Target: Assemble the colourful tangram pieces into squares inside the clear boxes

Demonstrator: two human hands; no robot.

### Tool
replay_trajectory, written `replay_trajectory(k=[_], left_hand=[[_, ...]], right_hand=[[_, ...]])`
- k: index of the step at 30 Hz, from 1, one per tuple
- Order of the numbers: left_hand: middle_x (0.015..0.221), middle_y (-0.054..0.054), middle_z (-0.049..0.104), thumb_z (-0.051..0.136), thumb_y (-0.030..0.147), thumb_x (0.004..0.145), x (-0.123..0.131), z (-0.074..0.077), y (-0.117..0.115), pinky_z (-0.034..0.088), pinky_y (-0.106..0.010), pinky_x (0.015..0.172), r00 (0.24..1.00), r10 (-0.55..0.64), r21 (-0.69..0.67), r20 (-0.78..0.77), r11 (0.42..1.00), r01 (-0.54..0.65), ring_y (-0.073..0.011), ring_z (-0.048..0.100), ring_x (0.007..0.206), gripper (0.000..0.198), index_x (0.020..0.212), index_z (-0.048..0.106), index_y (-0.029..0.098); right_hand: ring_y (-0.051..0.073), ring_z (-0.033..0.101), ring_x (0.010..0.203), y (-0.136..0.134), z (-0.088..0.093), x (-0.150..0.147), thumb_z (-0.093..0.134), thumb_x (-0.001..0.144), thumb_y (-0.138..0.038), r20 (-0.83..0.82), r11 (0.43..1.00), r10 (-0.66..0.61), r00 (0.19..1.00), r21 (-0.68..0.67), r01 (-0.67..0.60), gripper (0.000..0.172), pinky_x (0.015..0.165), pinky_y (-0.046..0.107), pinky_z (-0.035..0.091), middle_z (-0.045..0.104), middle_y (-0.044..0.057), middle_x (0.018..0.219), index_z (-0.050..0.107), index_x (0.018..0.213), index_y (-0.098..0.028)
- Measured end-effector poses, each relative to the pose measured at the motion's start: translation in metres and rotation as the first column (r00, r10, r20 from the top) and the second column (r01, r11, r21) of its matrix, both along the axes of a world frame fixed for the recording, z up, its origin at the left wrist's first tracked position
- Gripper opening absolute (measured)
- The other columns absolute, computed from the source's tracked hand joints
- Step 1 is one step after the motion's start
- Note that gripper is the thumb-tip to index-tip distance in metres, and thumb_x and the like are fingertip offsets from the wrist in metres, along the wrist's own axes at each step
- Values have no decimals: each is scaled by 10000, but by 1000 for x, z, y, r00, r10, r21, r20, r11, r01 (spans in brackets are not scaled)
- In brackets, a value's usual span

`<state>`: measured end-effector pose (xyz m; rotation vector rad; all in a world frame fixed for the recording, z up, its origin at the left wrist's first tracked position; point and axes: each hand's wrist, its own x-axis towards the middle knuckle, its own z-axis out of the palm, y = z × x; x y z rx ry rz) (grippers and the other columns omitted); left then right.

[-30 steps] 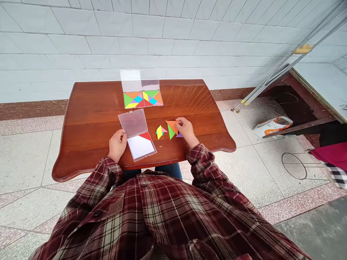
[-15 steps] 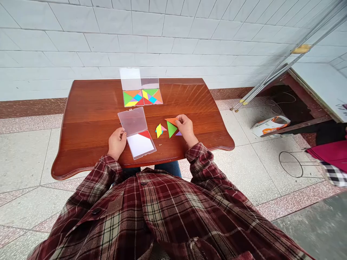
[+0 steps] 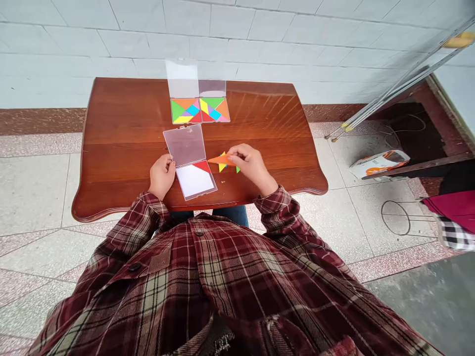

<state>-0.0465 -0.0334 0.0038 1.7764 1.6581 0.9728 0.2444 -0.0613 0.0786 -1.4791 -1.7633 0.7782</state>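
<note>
My right hand (image 3: pixel 250 165) pinches an orange triangle (image 3: pixel 219 159), its long tip pointing left toward the near open case. Under it, partly hidden, lie a yellow piece (image 3: pixel 222 168) and a green piece (image 3: pixel 238 169). My left hand (image 3: pixel 162 174) is closed at the left edge of the near case (image 3: pixel 184 146), thumb and fingers together on its rim. That case holds a white sheet (image 3: pixel 193 180) and a red piece (image 3: pixel 203 166) in its upper right corner.
Two open cases filled with coloured pieces, one on the left (image 3: pixel 185 111) and one on the right (image 3: pixel 215 109), stand at the back of the brown table (image 3: pixel 122 148). A tiled wall is behind. Crutches (image 3: pixel 389 94) and a white bag (image 3: pixel 380 163) are at the right.
My right hand has lifted the orange triangle and brought it left, over the loose pieces. The view has tilted down a little. My left hand still touches the case.
</note>
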Motion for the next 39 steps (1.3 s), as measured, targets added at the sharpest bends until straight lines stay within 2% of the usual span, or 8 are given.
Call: replay_trajectory(k=[2,4,8,14,18,26,33,39], left_hand=[[837,-24,660,473,274,818,1,0,0,471,-287,748,1000,-4,-5,15,1000,4,-141,590,704,236,992,602,181],[834,-22,658,474,261,817,2,0,0,470,-285,747,1000,-7,-9,24,1000,7,-140,590,706,226,988,600,185],[824,-17,649,479,254,820,3,0,1,462,-280,745,999,-9,2,39,1000,9,-140,591,719,214,982,603,191],[785,-15,629,490,238,823,4,-2,2,455,-277,751,1000,-4,-2,30,1000,4,-135,570,694,206,984,604,180],[777,-11,629,496,225,821,5,-2,2,455,-270,746,999,-3,-4,35,1000,4,-129,570,682,195,978,603,178],[788,-5,629,493,226,821,5,1,1,440,-262,733,1000,-5,15,11,1000,5,-122,548,675,176,956,597,183],[797,-5,610,486,222,826,5,3,1,446,-276,757,999,-9,-23,37,1000,10,-133,550,698,195,982,598,185],[806,-12,624,482,235,825,3,-2,3,454,-281,759,1000,-8,-8,25,1000,9,-136,558,702,218,998,603,182]], right_hand=[[139,499,758,-1,3,-18,542,830,-253,-15,979,185,983,-80,-185,119,765,292,398,583,10,818,640,834,-185],[137,502,760,0,1,-35,531,835,-232,-17,934,329,944,-143,-328,116,757,284,384,592,9,804,630,808,-177],[126,500,736,6,-12,-62,530,825,-172,80,871,464,882,-223,-438,101,715,256,351,593,-2,767,612,766,-166],[113,491,692,13,-27,-79,546,830,-159,233,863,480,846,-300,-406,112,668,238,312,605,-9,736,645,779,-152],[115,516,706,12,-28,-81,559,841,-166,274,852,489,828,-350,-388,116,659,232,310,631,2,756,666,801,-143],[133,526,709,5,-29,-82,568,847,-161,389,873,457,800,-368,-320,108,628,248,292,657,22,799,676,842,-147],[183,571,819,-2,-20,-85,572,846,-153,527,880,458,716,-384,-280,201,653,267,311,686,68,971,654,1030,-156],[201,590,944,-10,-16,-90,538,887,-164,525,897,431,734,-334,-289,328,746,277,386,614,101,1183,598,1209,-158]])
